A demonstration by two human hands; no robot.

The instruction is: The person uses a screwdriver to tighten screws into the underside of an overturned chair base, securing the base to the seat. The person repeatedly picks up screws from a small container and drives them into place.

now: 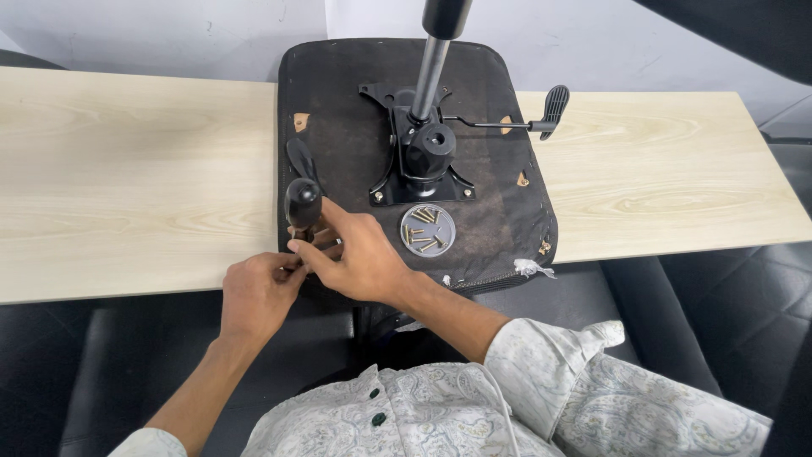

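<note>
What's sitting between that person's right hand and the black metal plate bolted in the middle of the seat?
In the head view, a small round grey dish holding loose screws lies on the seat underside, between the right hand and the black metal plate.

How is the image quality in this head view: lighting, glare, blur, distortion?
Head view: even, soft light with faint shadows; mild sheen on the metal column and the dish of screws; wide-angle bending shows along the wooden tabletop edges; both the left hand and right hand look sharp, without motion blur.
</note>
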